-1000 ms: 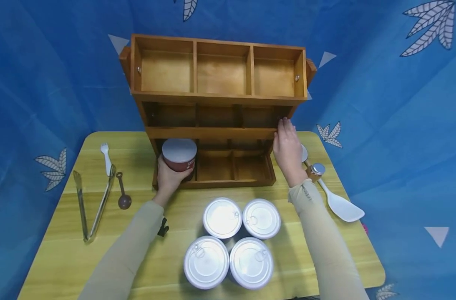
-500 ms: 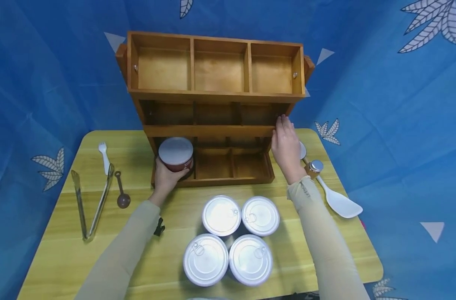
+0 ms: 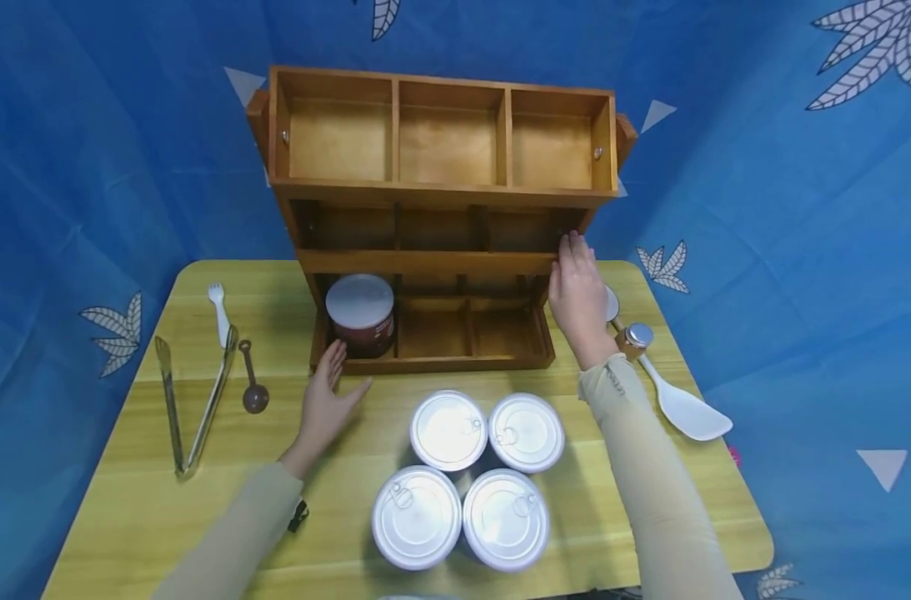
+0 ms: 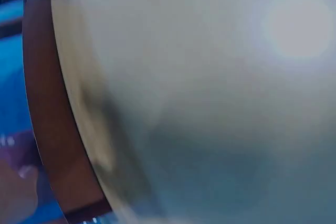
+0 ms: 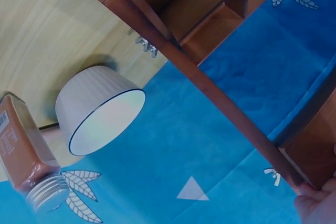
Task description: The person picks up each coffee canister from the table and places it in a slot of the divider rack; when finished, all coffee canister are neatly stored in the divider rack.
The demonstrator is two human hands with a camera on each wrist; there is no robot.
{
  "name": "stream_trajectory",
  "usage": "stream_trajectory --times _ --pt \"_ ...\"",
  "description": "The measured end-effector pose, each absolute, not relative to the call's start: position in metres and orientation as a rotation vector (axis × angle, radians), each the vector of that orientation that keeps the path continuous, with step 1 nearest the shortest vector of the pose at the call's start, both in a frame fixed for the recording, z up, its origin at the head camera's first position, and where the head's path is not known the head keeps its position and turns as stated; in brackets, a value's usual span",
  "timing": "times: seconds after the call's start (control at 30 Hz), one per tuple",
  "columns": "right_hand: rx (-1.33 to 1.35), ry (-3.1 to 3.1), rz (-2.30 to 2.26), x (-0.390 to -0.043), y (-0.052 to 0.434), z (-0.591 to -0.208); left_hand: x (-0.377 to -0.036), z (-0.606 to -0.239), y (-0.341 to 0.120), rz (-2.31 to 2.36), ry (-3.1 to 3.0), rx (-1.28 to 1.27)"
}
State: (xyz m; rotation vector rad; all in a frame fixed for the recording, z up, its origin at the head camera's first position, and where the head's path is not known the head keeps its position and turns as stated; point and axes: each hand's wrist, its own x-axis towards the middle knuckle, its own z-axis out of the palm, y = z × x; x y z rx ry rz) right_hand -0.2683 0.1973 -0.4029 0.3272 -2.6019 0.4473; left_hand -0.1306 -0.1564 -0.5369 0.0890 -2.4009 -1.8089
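A three-tier wooden rack [image 3: 425, 262] stands at the back of the yellow table [image 3: 125, 508]. A dark red can with a white lid [image 3: 361, 312] stands upright in the rack's bottom left compartment. My left hand [image 3: 327, 400] hovers just in front of it, fingers relaxed and holding nothing. My right hand [image 3: 575, 287] rests with straight fingers against the right end of the middle shelf; a fingertip [image 5: 317, 205] touches the rack's edge [image 5: 220, 98]. The left wrist view is a blur of pale surface and a brown band.
Several silver-lidded cans [image 3: 449, 429] cluster at the table's front centre. Metal tongs [image 3: 192, 408], a white fork [image 3: 218, 312] and a brown spoon [image 3: 252, 387] lie at the left. A spice jar [image 3: 633, 340], a white paddle [image 3: 683, 408] and a white cup [image 5: 100, 108] are at the right.
My left hand has let go of the red can, which now stands in the bottom left compartment, and has drawn back toward me. The right hand has stayed on the rack.
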Motion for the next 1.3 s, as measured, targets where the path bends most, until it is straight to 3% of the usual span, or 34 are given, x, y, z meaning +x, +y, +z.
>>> stream_trajectory --times 0.23,0.57,1.0,1.3 --pt "0.348 -2.598 0.419 -0.268 0.198 -0.402 -0.096 -0.546 -0.146 -2.005 -2.708 -0.444" --pt "0.368 -2.547 0.405 -0.27 0.2 -0.401 -0.119 -0.538 -0.121 -1.982 -2.855 -0.924" --pt "0.359 -2.586 0.411 -0.269 0.201 -0.404 -0.13 -0.548 -0.105 -2.272 -2.647 -1.278" --pt "0.344 -2.59 0.399 -0.268 0.2 -0.403 -0.135 -0.549 -0.103 -2.251 -2.676 -1.29"
